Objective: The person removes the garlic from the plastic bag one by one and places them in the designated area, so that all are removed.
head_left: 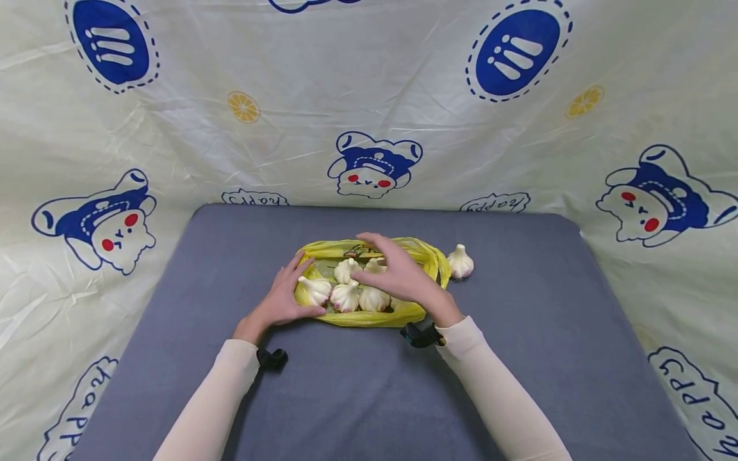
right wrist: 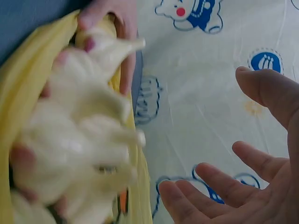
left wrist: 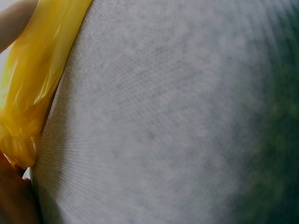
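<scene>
A yellow plastic bag (head_left: 375, 318) lies on the table with its mouth wide and its edge rolled down. Several white garlic bulbs (head_left: 346, 296) sit inside, stems up. My left hand (head_left: 281, 296) grips the bag's left end, thumb on the near edge and fingers along the far side. Over the right part of the bag hovers my right hand (head_left: 398, 272), thumb and fingers spread with nothing between them; it hides part of the contents. The right wrist view shows that hand (right wrist: 261, 168) apart from the bulbs. One single garlic bulb (head_left: 460, 262) lies outside, just right of the bag.
The table (head_left: 519, 358) has a grey-blue cover. Behind and beside it hangs a pale sheet (head_left: 300, 160) with printed blue bears and orange slices. Each wrist carries a small black camera, such as the left one (head_left: 272, 360).
</scene>
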`<move>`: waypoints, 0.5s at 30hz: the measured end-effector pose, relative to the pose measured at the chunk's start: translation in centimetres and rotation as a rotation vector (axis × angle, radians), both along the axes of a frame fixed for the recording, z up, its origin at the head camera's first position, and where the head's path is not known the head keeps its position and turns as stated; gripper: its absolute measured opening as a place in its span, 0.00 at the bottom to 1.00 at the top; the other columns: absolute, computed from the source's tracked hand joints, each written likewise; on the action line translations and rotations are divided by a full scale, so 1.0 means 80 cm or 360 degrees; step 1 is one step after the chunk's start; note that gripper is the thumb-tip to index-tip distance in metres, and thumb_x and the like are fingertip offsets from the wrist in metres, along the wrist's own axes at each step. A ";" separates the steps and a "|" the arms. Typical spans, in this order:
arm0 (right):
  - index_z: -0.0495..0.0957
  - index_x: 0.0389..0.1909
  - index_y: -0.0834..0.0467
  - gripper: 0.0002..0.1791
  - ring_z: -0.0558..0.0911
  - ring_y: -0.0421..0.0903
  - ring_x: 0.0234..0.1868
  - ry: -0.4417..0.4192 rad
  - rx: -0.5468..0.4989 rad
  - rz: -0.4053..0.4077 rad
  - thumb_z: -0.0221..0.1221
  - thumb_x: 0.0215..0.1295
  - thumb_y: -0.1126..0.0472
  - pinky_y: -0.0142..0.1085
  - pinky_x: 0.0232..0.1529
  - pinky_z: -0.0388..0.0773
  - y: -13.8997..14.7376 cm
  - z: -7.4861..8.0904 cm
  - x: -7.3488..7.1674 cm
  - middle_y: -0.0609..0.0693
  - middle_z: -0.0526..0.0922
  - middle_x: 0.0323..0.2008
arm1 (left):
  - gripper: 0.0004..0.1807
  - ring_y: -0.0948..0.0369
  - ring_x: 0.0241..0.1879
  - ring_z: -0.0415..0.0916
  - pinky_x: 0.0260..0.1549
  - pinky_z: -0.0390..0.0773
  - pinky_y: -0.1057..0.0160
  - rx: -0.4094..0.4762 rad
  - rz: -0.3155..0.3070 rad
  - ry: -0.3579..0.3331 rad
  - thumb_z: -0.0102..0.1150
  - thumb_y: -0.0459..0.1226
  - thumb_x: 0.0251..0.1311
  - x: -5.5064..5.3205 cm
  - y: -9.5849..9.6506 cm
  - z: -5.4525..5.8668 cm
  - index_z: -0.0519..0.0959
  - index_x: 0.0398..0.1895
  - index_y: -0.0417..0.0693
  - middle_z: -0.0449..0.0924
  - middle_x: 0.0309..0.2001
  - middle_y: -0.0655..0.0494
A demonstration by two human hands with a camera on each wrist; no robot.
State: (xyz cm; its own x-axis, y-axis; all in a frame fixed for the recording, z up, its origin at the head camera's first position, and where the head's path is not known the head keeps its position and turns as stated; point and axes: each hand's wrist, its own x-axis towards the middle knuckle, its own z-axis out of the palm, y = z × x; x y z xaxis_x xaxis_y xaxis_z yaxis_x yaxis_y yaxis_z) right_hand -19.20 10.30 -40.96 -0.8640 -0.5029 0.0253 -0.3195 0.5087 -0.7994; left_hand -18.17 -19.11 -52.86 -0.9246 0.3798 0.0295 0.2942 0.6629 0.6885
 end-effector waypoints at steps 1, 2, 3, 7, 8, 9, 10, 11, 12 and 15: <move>0.64 0.76 0.54 0.41 0.70 0.60 0.73 -0.0012 -0.0018 0.0021 0.67 0.67 0.46 0.58 0.69 0.72 -0.006 -0.001 0.000 0.54 0.69 0.74 | 0.64 0.42 0.83 0.34 0.79 0.33 0.37 0.0003 -0.0001 -0.0003 0.77 0.56 0.49 0.000 0.000 0.000 0.49 0.84 0.53 0.34 0.85 0.48; 0.64 0.76 0.54 0.41 0.70 0.60 0.73 -0.0031 -0.0040 0.0041 0.67 0.67 0.46 0.58 0.68 0.73 -0.011 -0.003 0.000 0.54 0.69 0.74 | 0.63 0.42 0.83 0.34 0.79 0.33 0.37 0.0004 -0.0001 -0.0005 0.77 0.56 0.49 0.000 0.000 0.000 0.49 0.84 0.54 0.34 0.85 0.48; 0.64 0.76 0.55 0.41 0.70 0.61 0.73 -0.0048 -0.0059 0.0059 0.67 0.67 0.46 0.58 0.68 0.73 -0.016 -0.004 0.000 0.54 0.69 0.74 | 0.63 0.42 0.83 0.34 0.79 0.33 0.37 0.0004 -0.0001 -0.0005 0.77 0.56 0.49 0.001 -0.001 0.000 0.49 0.84 0.53 0.34 0.85 0.48; 0.64 0.76 0.55 0.40 0.69 0.61 0.74 -0.0129 -0.0106 0.0130 0.67 0.68 0.47 0.55 0.68 0.74 -0.036 -0.011 -0.001 0.54 0.69 0.74 | 0.63 0.42 0.83 0.35 0.79 0.34 0.37 0.0003 0.0001 -0.0013 0.77 0.56 0.49 0.002 -0.001 0.000 0.50 0.84 0.53 0.35 0.85 0.48; 0.63 0.76 0.55 0.41 0.69 0.60 0.74 -0.0137 -0.0099 0.0144 0.67 0.68 0.47 0.54 0.68 0.74 -0.040 -0.012 -0.001 0.54 0.68 0.75 | 0.63 0.42 0.83 0.35 0.79 0.34 0.37 -0.0001 0.0000 -0.0011 0.77 0.56 0.49 0.002 -0.001 0.000 0.50 0.84 0.53 0.35 0.85 0.48; 0.64 0.76 0.55 0.41 0.69 0.60 0.74 -0.0143 -0.0091 0.0158 0.67 0.68 0.47 0.53 0.68 0.75 -0.044 -0.014 -0.001 0.55 0.68 0.75 | 0.63 0.42 0.83 0.35 0.79 0.34 0.37 -0.0002 -0.0001 -0.0011 0.77 0.56 0.49 0.002 -0.001 0.000 0.50 0.84 0.53 0.35 0.85 0.48; 0.64 0.76 0.55 0.41 0.69 0.59 0.74 -0.0153 -0.0089 0.0172 0.67 0.67 0.46 0.53 0.68 0.75 -0.048 -0.015 -0.002 0.55 0.68 0.75 | 0.63 0.42 0.83 0.35 0.79 0.34 0.37 0.0000 -0.0002 -0.0011 0.77 0.56 0.49 0.002 -0.001 0.000 0.50 0.84 0.53 0.35 0.85 0.48; 0.64 0.76 0.55 0.40 0.70 0.59 0.74 -0.0165 -0.0090 0.0184 0.67 0.68 0.46 0.52 0.68 0.75 -0.051 -0.017 -0.002 0.56 0.68 0.75 | 0.63 0.42 0.83 0.35 0.79 0.34 0.37 0.0007 -0.0004 -0.0007 0.77 0.56 0.49 0.002 -0.001 0.001 0.50 0.84 0.53 0.35 0.85 0.48; 0.64 0.76 0.55 0.41 0.70 0.58 0.73 -0.0175 -0.0089 0.0198 0.67 0.68 0.46 0.52 0.67 0.75 -0.054 -0.018 -0.003 0.56 0.68 0.75 | 0.62 0.42 0.83 0.35 0.79 0.34 0.37 0.0012 -0.0007 -0.0003 0.77 0.56 0.50 0.002 0.000 0.001 0.50 0.84 0.53 0.35 0.85 0.48; 0.64 0.76 0.57 0.41 0.71 0.58 0.73 -0.0215 -0.0095 0.0252 0.66 0.68 0.46 0.53 0.68 0.75 -0.064 -0.023 -0.005 0.57 0.68 0.75 | 0.62 0.42 0.83 0.34 0.78 0.33 0.36 0.0016 -0.0010 -0.0007 0.77 0.55 0.50 0.003 -0.001 0.001 0.50 0.84 0.53 0.34 0.85 0.49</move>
State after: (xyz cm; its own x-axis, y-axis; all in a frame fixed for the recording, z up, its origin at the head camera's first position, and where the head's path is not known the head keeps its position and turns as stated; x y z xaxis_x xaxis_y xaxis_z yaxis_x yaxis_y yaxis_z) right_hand -19.63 5.16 -42.81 -0.7719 -0.6337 -0.0518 -0.2795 0.4113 -0.8676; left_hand -17.94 -19.18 -52.80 -0.9223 0.3854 0.0290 0.2953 0.6541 0.6964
